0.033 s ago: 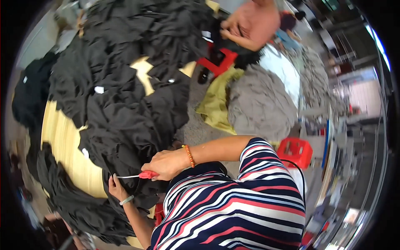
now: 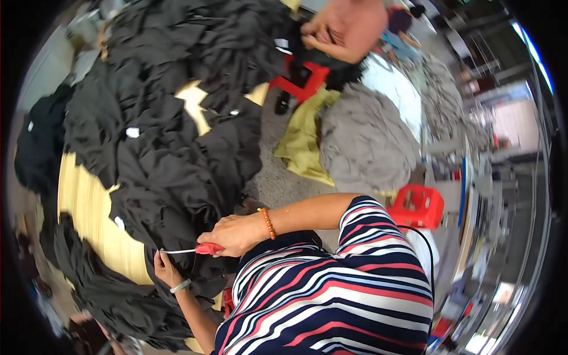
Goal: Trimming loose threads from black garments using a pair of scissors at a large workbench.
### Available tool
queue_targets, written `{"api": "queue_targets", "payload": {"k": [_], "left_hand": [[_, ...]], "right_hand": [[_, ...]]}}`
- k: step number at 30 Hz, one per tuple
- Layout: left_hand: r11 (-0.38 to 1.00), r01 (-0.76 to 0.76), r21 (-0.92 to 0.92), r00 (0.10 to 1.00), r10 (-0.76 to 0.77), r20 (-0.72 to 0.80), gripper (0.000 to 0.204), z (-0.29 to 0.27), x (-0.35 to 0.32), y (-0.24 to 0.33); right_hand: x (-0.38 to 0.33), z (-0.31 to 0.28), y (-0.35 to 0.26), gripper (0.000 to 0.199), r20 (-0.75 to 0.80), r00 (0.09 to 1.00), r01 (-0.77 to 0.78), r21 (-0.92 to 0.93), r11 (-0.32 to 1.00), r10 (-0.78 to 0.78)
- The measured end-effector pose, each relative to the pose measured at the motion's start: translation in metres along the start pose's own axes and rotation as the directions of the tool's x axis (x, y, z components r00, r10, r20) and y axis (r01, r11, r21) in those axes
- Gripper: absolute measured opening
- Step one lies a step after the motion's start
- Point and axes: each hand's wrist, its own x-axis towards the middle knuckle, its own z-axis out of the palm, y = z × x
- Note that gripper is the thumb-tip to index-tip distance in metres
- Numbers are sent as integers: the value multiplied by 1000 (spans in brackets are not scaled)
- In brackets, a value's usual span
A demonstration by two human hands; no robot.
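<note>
At the near edge of the yellow table, the right hand is closed around the red handle of a small cutter, its blade pointing toward the left hand. That hand pinches the hem of the black fabric heaped across the table. Beyond the table, another person sits near a red stool.
</note>
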Motion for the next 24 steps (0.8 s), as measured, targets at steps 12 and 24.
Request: {"api": "queue_targets", "payload": {"k": [12,24], "left_hand": [[840,-527,-129,691,512,511,39,60,-74,133],[895,136,-426,713,210,669,16,102,-123,96]], "right_hand": [[-13,41,17,50,-901,418,424,81,902,-116],[-21,74,24,62,-893,403,454,386,803,200]]}}
